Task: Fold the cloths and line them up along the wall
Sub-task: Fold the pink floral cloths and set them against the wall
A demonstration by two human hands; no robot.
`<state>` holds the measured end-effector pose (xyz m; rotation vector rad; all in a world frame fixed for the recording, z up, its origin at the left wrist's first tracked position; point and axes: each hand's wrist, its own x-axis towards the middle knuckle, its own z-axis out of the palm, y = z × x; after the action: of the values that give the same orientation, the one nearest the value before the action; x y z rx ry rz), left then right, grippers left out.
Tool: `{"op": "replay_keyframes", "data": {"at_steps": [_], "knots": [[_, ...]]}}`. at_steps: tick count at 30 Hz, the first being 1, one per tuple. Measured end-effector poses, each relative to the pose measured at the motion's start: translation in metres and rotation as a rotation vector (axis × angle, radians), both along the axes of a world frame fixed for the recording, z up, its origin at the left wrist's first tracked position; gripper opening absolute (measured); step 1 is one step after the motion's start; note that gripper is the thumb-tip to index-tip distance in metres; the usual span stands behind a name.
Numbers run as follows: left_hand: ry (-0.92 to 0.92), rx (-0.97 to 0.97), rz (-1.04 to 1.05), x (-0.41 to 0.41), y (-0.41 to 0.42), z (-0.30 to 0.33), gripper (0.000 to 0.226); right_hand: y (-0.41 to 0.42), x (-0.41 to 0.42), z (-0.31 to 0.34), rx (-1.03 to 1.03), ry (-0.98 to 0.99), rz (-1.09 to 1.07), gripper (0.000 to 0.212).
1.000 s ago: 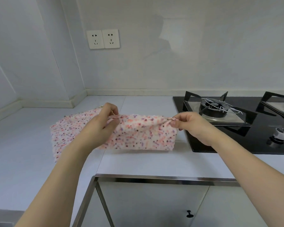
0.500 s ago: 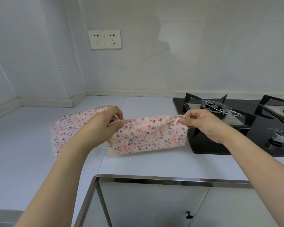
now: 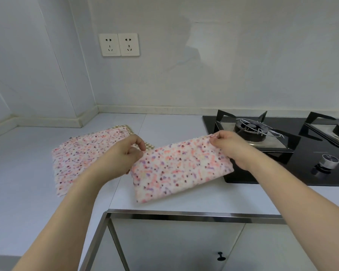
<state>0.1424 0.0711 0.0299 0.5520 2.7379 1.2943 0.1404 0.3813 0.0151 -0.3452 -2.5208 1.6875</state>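
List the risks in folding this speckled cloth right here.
The folded speckled cloth reaches over the edge of the black stove, so it may drag across the burner. The left hand and right hand only pinch its top corners, so the layers could slip apart.

A folded speckled pink cloth (image 3: 181, 170) hangs tilted above the counter. Another speckled cloth (image 3: 82, 159) lies flat, left of it.

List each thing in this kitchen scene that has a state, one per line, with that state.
Folded speckled cloth: folded, held at its top corners.
Left hand: pinching one corner.
Right hand: pinching the other.
Second speckled cloth: lying flat, unfolded.
Burner: unlit.
Sockets: nothing plugged in.
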Motion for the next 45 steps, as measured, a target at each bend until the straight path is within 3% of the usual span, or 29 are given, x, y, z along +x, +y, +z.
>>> {"op": "replay_keyframes", "data": {"at_steps": [7,10,18,26,30,32,35,37,40,42,45], "knots": [[-0.002,-0.319,0.14,-0.018,0.005,-0.06,0.022,-0.051,-0.042,-0.059,0.713,-0.13,-0.107,0.025],[0.052,-0.33,0.168,-0.024,0.003,-0.066,0.019,-0.06,-0.043,-0.077,0.882,-0.028,-0.193,0.023],[0.058,-0.427,0.23,-0.037,0.007,-0.071,0.012,-0.054,-0.048,-0.087,0.879,0.089,-0.223,0.015],[0.016,-0.247,0.276,-0.038,0.001,-0.065,0.01,-0.053,-0.05,-0.088,0.867,0.076,-0.232,0.014],[0.045,-0.264,0.34,-0.038,0.002,-0.069,0.01,-0.052,-0.05,-0.09,0.87,0.085,-0.238,0.012],[0.077,-0.315,0.331,-0.036,0.004,-0.071,0.005,-0.052,-0.05,-0.09,0.876,0.094,-0.24,0.013],[0.274,-0.48,0.332,-0.034,0.013,-0.07,0.027,-0.051,-0.051,-0.091,0.867,0.117,-0.237,0.015],[0.428,-0.356,0.315,-0.027,0.03,-0.068,0.034,-0.05,-0.051,-0.091,0.855,0.106,-0.231,0.019],[0.477,-0.209,0.09,-0.013,0.061,-0.076,0.03,-0.048,-0.051,-0.089,0.855,0.081,-0.201,0.022],[0.382,-0.36,-0.041,-0.009,0.07,-0.092,0.044,-0.047,-0.052,-0.088,0.854,0.075,-0.173,0.022],[0.259,-0.632,-0.079,-0.012,0.068,-0.104,0.063,-0.042,-0.055,-0.087,0.862,0.072,-0.126,0.021]]}}
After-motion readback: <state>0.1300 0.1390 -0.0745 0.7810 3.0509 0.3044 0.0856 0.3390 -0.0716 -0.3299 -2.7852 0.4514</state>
